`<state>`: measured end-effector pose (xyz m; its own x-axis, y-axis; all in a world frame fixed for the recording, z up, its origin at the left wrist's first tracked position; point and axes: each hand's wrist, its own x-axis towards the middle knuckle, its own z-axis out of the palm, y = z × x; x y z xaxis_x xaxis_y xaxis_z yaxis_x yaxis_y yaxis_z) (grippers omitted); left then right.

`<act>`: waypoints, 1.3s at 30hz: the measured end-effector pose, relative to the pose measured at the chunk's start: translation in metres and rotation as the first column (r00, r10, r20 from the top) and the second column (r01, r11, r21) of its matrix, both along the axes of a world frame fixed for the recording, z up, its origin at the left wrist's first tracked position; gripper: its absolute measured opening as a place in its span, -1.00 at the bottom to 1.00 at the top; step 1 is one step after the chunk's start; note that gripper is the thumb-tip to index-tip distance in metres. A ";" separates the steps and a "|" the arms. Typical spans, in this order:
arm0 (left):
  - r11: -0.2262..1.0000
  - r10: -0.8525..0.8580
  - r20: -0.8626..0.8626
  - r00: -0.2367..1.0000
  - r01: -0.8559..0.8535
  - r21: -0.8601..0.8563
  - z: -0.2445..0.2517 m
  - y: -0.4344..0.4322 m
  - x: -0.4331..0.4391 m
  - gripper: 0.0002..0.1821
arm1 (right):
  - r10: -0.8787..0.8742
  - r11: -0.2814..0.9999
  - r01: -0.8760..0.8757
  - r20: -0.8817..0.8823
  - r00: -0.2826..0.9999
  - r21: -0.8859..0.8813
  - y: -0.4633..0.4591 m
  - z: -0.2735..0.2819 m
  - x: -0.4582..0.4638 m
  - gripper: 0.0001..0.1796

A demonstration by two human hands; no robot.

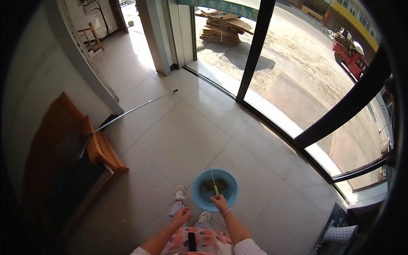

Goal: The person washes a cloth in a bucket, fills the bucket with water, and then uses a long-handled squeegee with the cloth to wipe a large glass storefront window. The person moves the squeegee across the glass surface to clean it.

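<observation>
A light-blue plastic basin (233, 198) stands on the tiled floor just ahead of my shoes, with a dark, blurred thing lying inside it. Over the basin's near side, my right hand (220, 203) grips a thin metal tool by its yellow-green handle (216, 190); its slim shaft points away from me. The tool's exact kind cannot be told. My left hand (181, 217) is held above my left leg, fingers bent, with nothing visible in it.
A long metal pole (140, 110) leans across orange-brown wooden furniture (108, 149) at the left. Black-framed glass doors (255, 60) run along the right, with stacked cardboard (221, 32) and a red truck (350, 59) outside. A white textured roll (341, 234) lies at the lower right.
</observation>
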<state>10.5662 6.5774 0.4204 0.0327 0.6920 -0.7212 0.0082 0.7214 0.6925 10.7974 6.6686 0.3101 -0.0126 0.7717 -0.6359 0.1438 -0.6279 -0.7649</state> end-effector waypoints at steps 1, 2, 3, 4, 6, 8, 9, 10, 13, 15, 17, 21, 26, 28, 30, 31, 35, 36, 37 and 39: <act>0.998 -0.062 0.019 0.998 0.063 -0.028 -0.020 0.011 0.005 -0.57 | -0.062 0.997 0.063 0.033 0.998 -0.043 0.009 -0.028 -0.002 -0.61; 0.993 -0.112 0.017 0.994 0.112 -0.023 -0.039 0.028 0.010 -0.57 | -0.105 0.994 0.105 0.004 0.994 -0.029 0.022 -0.053 0.003 -0.60; 0.987 -0.160 0.016 0.987 0.160 -0.012 -0.058 0.048 0.016 -0.57 | -0.106 0.994 0.106 0.017 0.994 0.008 0.035 -0.077 0.008 -0.60; 0.978 -0.207 0.011 0.978 0.207 -0.017 -0.075 0.069 0.022 -0.57 | -0.110 0.994 0.110 0.051 0.993 0.001 0.047 -0.098 0.012 -0.59; 0.963 -0.270 0.034 0.962 0.270 0.001 -0.101 0.107 0.027 -0.58 | -0.123 0.992 0.127 0.176 0.977 -0.011 0.057 -0.132 0.016 -0.54; 0.928 -0.371 0.005 0.928 0.371 -0.002 -0.122 0.140 0.027 -0.59 | -0.089 0.990 0.111 0.224 0.971 -0.087 0.057 -0.159 0.020 -0.55; 0.893 -0.448 -0.025 0.894 0.447 -0.055 -0.131 0.155 0.029 -0.59 | -0.058 0.963 0.128 0.281 0.958 -0.237 0.053 -0.169 0.024 -0.55; 0.891 -0.455 0.004 0.891 0.455 -0.015 -0.140 0.170 0.031 -0.60 | -0.085 0.979 0.126 0.249 0.965 -0.158 0.050 -0.178 0.029 -0.56; 0.866 -0.493 0.083 0.866 0.498 -0.053 -0.169 0.195 0.038 -0.60 | -0.259 0.931 0.306 0.233 0.938 -0.198 0.044 -0.199 0.060 -0.57; 0.833 -0.521 0.109 0.846 0.532 -0.150 -0.190 0.198 0.046 -0.61 | -0.392 0.863 0.496 0.495 0.775 -0.094 0.049 -0.204 0.098 -0.64; 0.814 -0.537 0.131 0.833 0.552 -0.181 -0.215 0.196 0.053 -0.62 | -0.389 0.900 0.332 0.865 0.316 0.283 0.061 -0.210 0.123 -0.73; 0.764 -0.568 0.179 0.803 0.596 -0.247 -0.267 0.182 0.061 -0.61 | -0.323 0.946 0.235 0.677 0.661 0.223 0.070 -0.240 0.112 -0.79; 0.696 -0.603 0.239 0.761 0.648 -0.309 -0.345 0.158 0.069 -0.62 | 0.527 0.843 -0.487 0.532 0.663 -0.228 0.058 -0.373 0.049 -0.64; 0.695 -0.588 0.259 0.767 0.642 -0.324 -0.376 0.158 0.076 -0.63 | 0.620 0.777 -0.524 0.570 0.539 -0.349 0.064 -0.445 0.046 -0.45; 0.700 -0.611 0.261 0.748 0.664 -0.263 -0.406 0.154 0.080 -0.63 | 0.622 0.771 -0.459 0.675 0.396 -0.442 0.065 -0.513 0.043 -0.28; 0.692 -0.622 0.264 0.737 0.675 -0.254 -0.421 0.156 0.084 -0.63 | 0.564 0.808 -0.405 0.762 0.319 -0.429 0.062 -0.541 0.042 -0.20; 0.708 -0.619 0.257 0.742 0.669 -0.224 -0.473 0.155 0.100 -0.64 | 0.574 0.819 -0.316 0.692 0.439 -0.479 0.028 -0.607 0.026 -0.47; 0.712 -0.623 0.249 0.741 0.669 -0.211 -0.479 0.150 0.102 -0.63 | 0.573 0.817 -0.302 0.631 0.524 -0.491 0.019 -0.607 0.019 -0.51; 0.702 -0.634 0.242 0.734 0.678 -0.218 -0.487 0.151 0.107 -0.63 | 0.579 0.802 -0.301 0.549 0.602 -0.516 0.015 -0.604 0.017 -0.55; 0.765 -0.603 0.196 0.773 0.630 -0.136 -0.499 0.154 0.117 -0.62 | 0.423 0.886 -0.241 0.480 0.769 -0.396 0.009 -0.576 0.013 -0.67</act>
